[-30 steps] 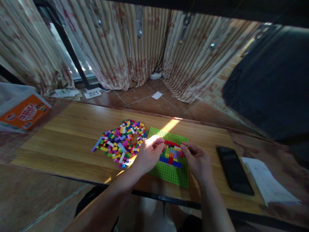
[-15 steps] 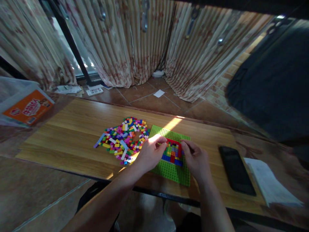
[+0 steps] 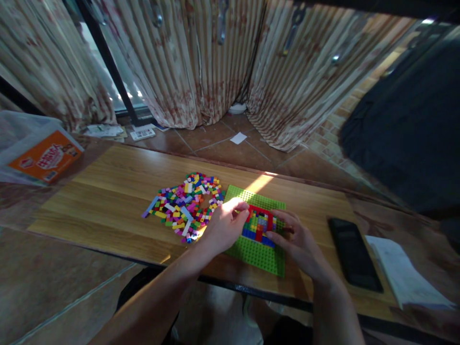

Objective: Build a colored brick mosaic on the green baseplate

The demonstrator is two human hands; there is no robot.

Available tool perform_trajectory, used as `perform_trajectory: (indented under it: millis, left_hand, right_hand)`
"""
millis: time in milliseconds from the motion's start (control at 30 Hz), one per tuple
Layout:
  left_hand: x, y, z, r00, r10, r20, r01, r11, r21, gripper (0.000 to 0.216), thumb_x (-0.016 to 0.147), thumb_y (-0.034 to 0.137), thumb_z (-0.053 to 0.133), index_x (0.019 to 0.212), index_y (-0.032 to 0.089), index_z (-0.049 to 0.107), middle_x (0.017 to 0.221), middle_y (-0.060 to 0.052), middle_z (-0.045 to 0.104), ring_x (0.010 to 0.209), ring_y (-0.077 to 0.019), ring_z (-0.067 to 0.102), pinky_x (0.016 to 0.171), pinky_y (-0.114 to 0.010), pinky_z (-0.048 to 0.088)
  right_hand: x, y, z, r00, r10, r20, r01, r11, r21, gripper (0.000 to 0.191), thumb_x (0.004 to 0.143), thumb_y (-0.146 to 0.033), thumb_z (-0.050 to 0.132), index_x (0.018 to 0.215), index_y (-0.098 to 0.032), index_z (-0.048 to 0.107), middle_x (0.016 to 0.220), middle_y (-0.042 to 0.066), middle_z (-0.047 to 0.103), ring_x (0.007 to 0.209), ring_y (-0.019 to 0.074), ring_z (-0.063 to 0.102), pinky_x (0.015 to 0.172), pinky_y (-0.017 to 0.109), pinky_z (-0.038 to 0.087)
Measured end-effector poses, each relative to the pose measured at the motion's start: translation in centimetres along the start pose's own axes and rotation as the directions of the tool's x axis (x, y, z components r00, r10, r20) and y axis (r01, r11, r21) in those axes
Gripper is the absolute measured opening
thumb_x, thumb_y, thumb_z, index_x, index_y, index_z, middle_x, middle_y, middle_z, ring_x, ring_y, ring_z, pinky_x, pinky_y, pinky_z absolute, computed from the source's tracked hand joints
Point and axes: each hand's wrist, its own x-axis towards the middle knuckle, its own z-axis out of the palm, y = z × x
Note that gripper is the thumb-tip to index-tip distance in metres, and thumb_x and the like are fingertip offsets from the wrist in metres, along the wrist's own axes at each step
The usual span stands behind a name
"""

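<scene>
A green studded baseplate (image 3: 257,254) lies on the wooden table (image 3: 108,201) in front of me. On it stands a small flat build of red, blue, yellow and orange bricks (image 3: 259,225). My left hand (image 3: 224,225) rests at the build's left edge with its fingers curled in a pinch; what they hold is too small to make out. My right hand (image 3: 300,244) lies at the build's right side, fingers spread and touching the plate. A heap of small loose coloured bricks (image 3: 185,206) sits just left of the baseplate.
A black phone (image 3: 354,254) lies right of the baseplate, with a white notepad (image 3: 402,280) beyond it. An orange box in a clear bag (image 3: 45,155) sits at the table's far left. Curtains (image 3: 201,62) hang behind, over a tiled floor.
My right hand has loosened from a pinch at the build's right edge and slid slightly down and right, fingers now spread. The view has shifted a little; the left hand stays at the build.
</scene>
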Motion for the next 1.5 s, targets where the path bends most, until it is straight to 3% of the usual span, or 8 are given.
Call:
perform_trajectory:
  millis: [300,533,667,867,1300,1500]
  left_hand:
    - [0.0,-0.1,0.1,1.0,-0.003,0.011,0.002,0.999,0.035,0.018,0.089,0.023,0.05,0.094,0.017,0.065,0.085,-0.001,0.07,0.067,-0.0102,0.061,0.062,-0.021,0.046]
    - [-0.3,0.5,-0.1,0.999,-0.049,-0.023,0.053,0.968,0.245,0.025,0.086,0.023,0.053,0.105,0.015,0.067,0.088,-0.004,0.071,0.071,-0.014,0.063,0.066,-0.024,0.049]
    - [-0.4,0.8,-0.1,0.995,-0.09,0.044,0.071,0.947,0.313,0.032,0.087,0.028,0.053,0.114,0.018,0.066,0.084,-0.003,0.072,0.071,-0.0159,0.064,0.069,-0.027,0.051]
    - [-0.5,0.7,0.1,0.986,-0.1,0.134,0.05,0.943,0.33,0.038,0.086,0.026,0.052,0.122,0.018,0.061,0.09,-0.004,0.072,0.074,-0.0179,0.066,0.07,-0.029,0.051]
    - [-0.7,0.9,0.4,0.98,-0.127,0.153,0.071,0.943,0.327,0.04,0.087,0.022,0.05,0.126,0.016,0.059,0.117,-0.01,0.069,0.106,-0.0251,0.064,0.091,-0.037,0.05]
    - [-0.8,1.0,0.2,0.976,-0.136,0.172,0.072,0.939,0.335,0.039,0.088,0.023,0.049,0.125,0.017,0.059,0.116,-0.01,0.069,0.104,-0.0245,0.065,0.089,-0.036,0.05]
  right_hand:
    - [0.6,0.3,0.7,0.998,0.03,-0.057,-0.032,0.999,-0.034,0.044,0.077,-0.048,0.07,0.115,-0.026,0.063,0.122,0.008,0.058,0.107,0.0255,0.06,0.088,0.044,0.052]
    - [1.0,0.3,0.9,0.997,0.05,-0.05,-0.052,0.998,-0.037,0.047,0.076,-0.047,0.07,0.117,-0.025,0.063,0.117,0.008,0.063,0.104,0.0264,0.063,0.091,0.047,0.051]
    - [1.0,0.3,0.7,0.998,0.057,-0.033,-0.059,0.997,-0.042,0.047,0.077,-0.048,0.07,0.118,-0.026,0.063,0.116,0.008,0.065,0.1,0.0268,0.065,0.088,0.049,0.053]
    - [1.0,0.0,0.6,0.997,0.072,-0.02,-0.073,0.997,-0.031,0.047,0.076,-0.049,0.07,0.116,-0.024,0.064,0.112,0.008,0.066,0.096,0.0262,0.066,0.084,0.047,0.055]
    - [1.1,0.1,0.6,0.998,0.047,-0.028,-0.048,0.998,-0.036,0.046,0.076,-0.048,0.071,0.114,-0.022,0.065,0.109,0.008,0.068,0.098,0.0266,0.065,0.088,0.046,0.053]
    - [1.2,0.8,0.9,0.992,0.125,0.02,-0.127,0.987,0.095,0.052,0.073,-0.047,0.073,0.117,-0.021,0.063,0.115,0.01,0.067,0.101,0.0275,0.065,0.09,0.049,0.053]
